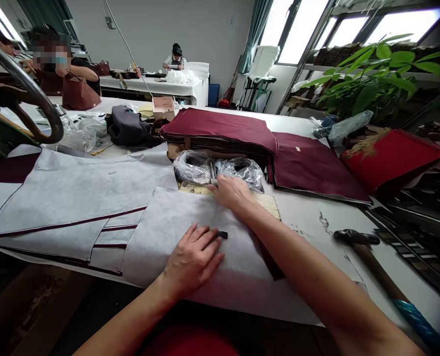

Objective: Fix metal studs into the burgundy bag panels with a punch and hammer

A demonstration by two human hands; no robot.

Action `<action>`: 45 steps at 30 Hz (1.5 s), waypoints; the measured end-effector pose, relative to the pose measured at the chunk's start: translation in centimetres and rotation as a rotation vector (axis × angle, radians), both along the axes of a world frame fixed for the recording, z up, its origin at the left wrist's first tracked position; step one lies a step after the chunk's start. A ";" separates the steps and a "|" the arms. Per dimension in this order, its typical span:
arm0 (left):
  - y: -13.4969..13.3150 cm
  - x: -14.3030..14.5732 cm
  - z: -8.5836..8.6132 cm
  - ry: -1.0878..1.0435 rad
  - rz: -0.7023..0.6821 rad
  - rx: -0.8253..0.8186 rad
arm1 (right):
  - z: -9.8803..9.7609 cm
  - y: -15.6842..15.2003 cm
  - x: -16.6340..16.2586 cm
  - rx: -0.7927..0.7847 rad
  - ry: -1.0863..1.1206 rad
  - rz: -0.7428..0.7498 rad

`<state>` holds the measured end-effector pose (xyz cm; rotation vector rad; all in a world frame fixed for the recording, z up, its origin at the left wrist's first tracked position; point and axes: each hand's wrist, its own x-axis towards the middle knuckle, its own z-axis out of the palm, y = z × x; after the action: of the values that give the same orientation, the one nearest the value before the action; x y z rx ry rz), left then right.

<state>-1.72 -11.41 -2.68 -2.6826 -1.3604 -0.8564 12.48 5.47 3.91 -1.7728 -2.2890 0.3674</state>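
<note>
Small black piece (223, 235) laid on pale sheet (168, 210), table's (305, 210) near edge; placement looks done. Left hand (195, 257) flat, fingers slightly spread, at the piece. Right hand (235, 193) by plastic bags (192, 168); can't tell if pinching, or what's left.

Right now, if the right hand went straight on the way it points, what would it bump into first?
Most likely the left clear plastic bag, just ahead of the right hand. They may already touch; depth is hard to judge here.
</note>
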 end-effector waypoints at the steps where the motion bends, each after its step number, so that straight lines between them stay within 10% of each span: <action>1: 0.0 0.0 0.0 -0.004 -0.002 -0.007 | -0.3 1.1 -1.0 -0.018 0.022 -0.027; 9: 0.2 -0.1 -0.2 0.005 -0.004 -0.019 | -0.8 3.4 -0.2 -0.207 0.577 -0.101; 17: 0.2 -0.1 -0.2 0.006 -0.010 -0.008 | -1.7 -4.6 5.3 -0.486 1.403 0.026; 27: 0.0 -0.2 -0.5 0.005 0.000 -0.021 | -5.2 -13.0 6.3 0.260 0.467 0.275; 37: -0.1 -0.1 -0.5 -0.030 -0.007 -0.028 | -4.8 -13.0 5.9 0.322 0.275 0.327; 45: 2.4 -0.5 1.8 -0.415 -0.003 -0.371 | -5.1 -13.2 5.7 0.297 0.241 0.323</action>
<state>-2.23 -9.04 -0.89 -2.8789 -1.7498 -1.3414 18.18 -7.68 -1.15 -1.1563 -2.3096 0.2591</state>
